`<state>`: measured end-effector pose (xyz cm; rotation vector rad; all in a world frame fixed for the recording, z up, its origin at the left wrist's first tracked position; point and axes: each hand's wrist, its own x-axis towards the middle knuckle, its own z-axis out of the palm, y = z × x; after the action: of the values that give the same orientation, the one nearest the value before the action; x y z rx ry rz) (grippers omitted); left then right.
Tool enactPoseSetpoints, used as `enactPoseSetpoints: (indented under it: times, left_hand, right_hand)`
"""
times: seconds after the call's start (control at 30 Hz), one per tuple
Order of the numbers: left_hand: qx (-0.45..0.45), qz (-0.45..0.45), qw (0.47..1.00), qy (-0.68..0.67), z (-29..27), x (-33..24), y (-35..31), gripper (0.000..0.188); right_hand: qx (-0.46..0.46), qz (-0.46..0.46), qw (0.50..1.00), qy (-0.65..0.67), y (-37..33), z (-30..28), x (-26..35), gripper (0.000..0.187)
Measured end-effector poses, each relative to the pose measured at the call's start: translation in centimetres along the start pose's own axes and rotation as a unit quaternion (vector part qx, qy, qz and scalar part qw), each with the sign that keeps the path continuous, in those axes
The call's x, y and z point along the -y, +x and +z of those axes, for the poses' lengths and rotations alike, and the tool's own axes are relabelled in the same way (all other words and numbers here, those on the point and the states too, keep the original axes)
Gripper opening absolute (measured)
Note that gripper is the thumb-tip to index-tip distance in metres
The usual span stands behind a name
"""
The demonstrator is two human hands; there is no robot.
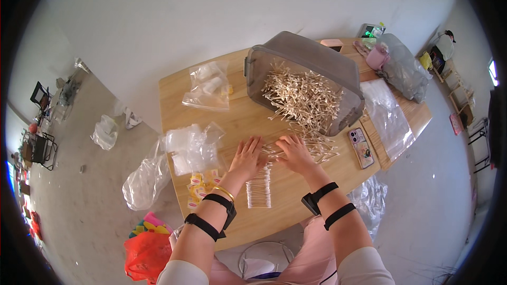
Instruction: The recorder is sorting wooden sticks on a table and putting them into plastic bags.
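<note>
A row of cotton swabs point(259, 187) lies side by side on the wooden table in front of me. My left hand point(248, 157) rests at its far end, fingers stretched forward over the tabletop. Just to the right, my right hand point(297, 154) reaches into the near edge of the loose swabs point(319, 148), fingers outstretched and thumb apart. A few swabs lie between the two hands; whether any is pinched is too small to tell. Behind them a grey plastic bin point(306, 47) lies tipped on its side, with a heap of swabs point(303, 95) spilling from its mouth.
Clear plastic bags point(193, 148) and small yellow-and-white packets point(200, 186) lie on the left. A bag of white items point(210, 84) is farther back. On the right are a phone point(360, 148), a flat plastic sheet point(388, 116) and a pink cup point(377, 57).
</note>
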<state>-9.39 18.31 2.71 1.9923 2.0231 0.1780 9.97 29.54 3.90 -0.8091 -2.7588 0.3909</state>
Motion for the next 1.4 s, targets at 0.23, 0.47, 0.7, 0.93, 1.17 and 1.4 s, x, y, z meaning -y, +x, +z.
enactPoseSetpoints:
  times: [0.23,0.47,0.7,0.93,1.17,1.4]
  left_hand:
    - [-0.052,-0.001,0.994,0.093,1.6,0.0,-0.3,0.086]
    - [-0.038,-0.057,0.993,0.093,0.8,0.2,0.4,0.085]
    - [-0.053,-0.05,0.996,0.044,1.4,0.7,0.8,0.086]
    - [-0.126,-0.049,0.987,-0.091,0.8,1.0,-0.7,0.083]
    - [-0.149,-0.001,0.982,-0.115,1.5,2.0,-0.4,0.066]
    - [-0.184,-0.012,0.964,-0.193,1.9,2.0,0.5,0.054]
  right_hand:
    - [-0.057,-0.002,0.997,0.047,0.6,0.8,0.1,0.025]
    - [-0.098,0.007,0.994,0.036,0.1,0.8,-1.2,0.009]
    - [-0.081,-0.013,0.996,0.036,0.6,1.1,-0.1,0.011]
    - [-0.1,0.053,0.993,0.024,0.2,0.7,1.3,0.016]
    - [-0.098,0.058,0.993,-0.013,0.1,1.1,-0.7,0.013]
    - [-0.085,0.036,0.995,-0.022,2.8,3.0,2.3,0.008]
